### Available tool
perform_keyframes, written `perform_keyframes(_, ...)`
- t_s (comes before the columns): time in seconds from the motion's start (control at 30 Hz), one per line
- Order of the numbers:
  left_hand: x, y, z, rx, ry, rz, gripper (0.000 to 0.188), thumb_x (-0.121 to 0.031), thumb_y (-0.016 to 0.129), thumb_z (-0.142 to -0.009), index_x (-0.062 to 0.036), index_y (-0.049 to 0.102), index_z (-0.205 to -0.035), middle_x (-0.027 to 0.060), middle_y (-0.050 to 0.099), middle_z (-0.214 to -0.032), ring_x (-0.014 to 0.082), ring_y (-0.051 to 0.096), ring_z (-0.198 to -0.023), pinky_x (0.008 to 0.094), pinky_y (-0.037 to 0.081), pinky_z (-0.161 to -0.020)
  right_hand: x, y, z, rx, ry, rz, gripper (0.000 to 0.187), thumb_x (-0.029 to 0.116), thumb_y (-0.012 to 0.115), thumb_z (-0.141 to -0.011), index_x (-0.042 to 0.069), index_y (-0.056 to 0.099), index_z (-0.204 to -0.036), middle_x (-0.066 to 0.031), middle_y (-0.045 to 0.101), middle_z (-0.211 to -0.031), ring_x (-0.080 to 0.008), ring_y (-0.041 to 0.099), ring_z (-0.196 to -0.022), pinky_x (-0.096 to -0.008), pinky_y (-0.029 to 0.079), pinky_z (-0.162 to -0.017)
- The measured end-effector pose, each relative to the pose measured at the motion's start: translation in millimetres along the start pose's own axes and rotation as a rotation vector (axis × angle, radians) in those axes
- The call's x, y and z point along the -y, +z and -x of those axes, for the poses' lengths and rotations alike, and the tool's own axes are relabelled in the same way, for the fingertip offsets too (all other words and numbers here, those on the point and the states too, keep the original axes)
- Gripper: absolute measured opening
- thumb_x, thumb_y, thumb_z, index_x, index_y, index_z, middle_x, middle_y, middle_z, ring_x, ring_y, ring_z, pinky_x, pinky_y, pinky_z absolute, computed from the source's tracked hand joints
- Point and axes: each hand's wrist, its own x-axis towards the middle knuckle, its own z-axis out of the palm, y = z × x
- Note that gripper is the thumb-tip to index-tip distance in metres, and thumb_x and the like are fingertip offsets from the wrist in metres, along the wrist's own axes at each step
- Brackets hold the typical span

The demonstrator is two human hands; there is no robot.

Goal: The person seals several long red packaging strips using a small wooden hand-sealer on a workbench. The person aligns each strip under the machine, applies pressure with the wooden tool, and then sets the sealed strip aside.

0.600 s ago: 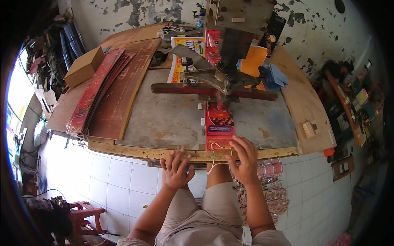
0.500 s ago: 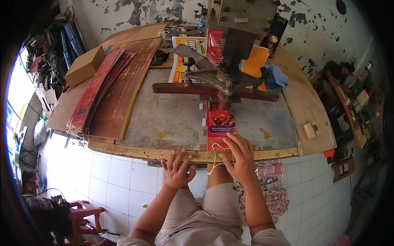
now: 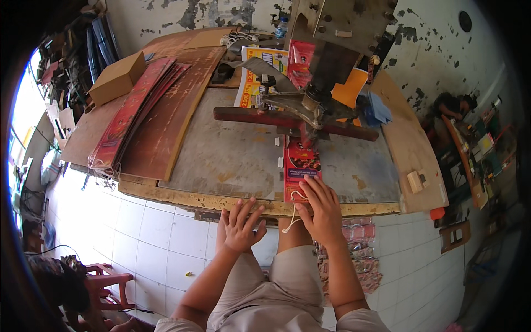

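Red card (image 3: 301, 161) at 12-1 o'clk, seemingly set w/ far end under press (image 3: 310, 110), loose cord (image 3: 293, 208) at near end, R hand (image 3: 322, 213) on card, fingers tgthr, L hand (image 3: 239, 228) at bench edge (image 3: 171, 195), fingers spread, red strips (image 3: 130, 119) stacked at 11 o'clk, done or not unclear.

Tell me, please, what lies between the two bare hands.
In the head view, a white cord, the wooden table edge and the red strip's near end lie there.

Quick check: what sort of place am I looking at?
Probably a small workshop: a heavy metal press over a worn worktable, a stack of red printed sheets at the left, and a red strip at the right hand.
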Motion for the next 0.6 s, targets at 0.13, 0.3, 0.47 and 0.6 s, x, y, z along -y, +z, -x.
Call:
perform_keyframes(0.13, 3, 0, -1, 0.002, -0.013, 0.002, 0.050, -0.035, 0.078, -0.095, -0.0213, 0.073, -0.143, 0.0066, 0.061, -0.164, 0.0346, 0.042, -0.161, 0.0592, 0.007, -0.138, 0, -9, -8, 0.074, -0.006, -0.038, 0.061, 0.035, 0.078, -0.103, 0.005, 0.064, -0.155, -0.0154, 0.057, -0.166, -0.0377, 0.052, -0.155, -0.0537, 0.041, -0.126)
perform_keyframes(0.3, 1, 3, -3, -0.021, -0.019, 0.008, 0.051, -0.033, 0.077, -0.095, -0.0220, 0.072, -0.145, 0.0053, 0.060, -0.164, 0.0326, 0.042, -0.161, 0.0589, 0.008, -0.138, -8, -14, -19, 0.153, -0.041, -0.096, 0.068, 0.039, 0.080, -0.103, 0.005, 0.061, -0.159, -0.0168, 0.053, -0.170, -0.0401, 0.048, -0.157, -0.0538, 0.039, -0.130)
perform_keyframes(0.47, -2, -9, -7, -0.005, -0.061, 0.041, 0.054, -0.030, 0.077, -0.093, -0.0247, 0.073, -0.146, 0.0010, 0.064, -0.162, 0.0250, 0.049, -0.158, 0.0540, 0.014, -0.137, -6, -10, -16, 0.163, -0.044, -0.103, 0.069, 0.039, 0.080, -0.103, 0.004, 0.060, -0.159, -0.0177, 0.052, -0.170, -0.0410, 0.048, -0.157, -0.0527, 0.040, -0.130)
perform_keyframes(0.6, 1, -17, -19, 0.000, -0.019, 0.114, 0.047, -0.021, 0.072, -0.098, -0.0138, 0.069, -0.144, 0.0032, 0.068, -0.160, 0.0255, 0.058, -0.153, 0.0503, 0.028, -0.130, -18, -17, -19, 0.173, -0.080, -0.096, 0.070, 0.039, 0.081, -0.103, 0.001, 0.060, -0.158, -0.0202, 0.053, -0.169, -0.0427, 0.051, -0.154, -0.0523, 0.043, -0.128)
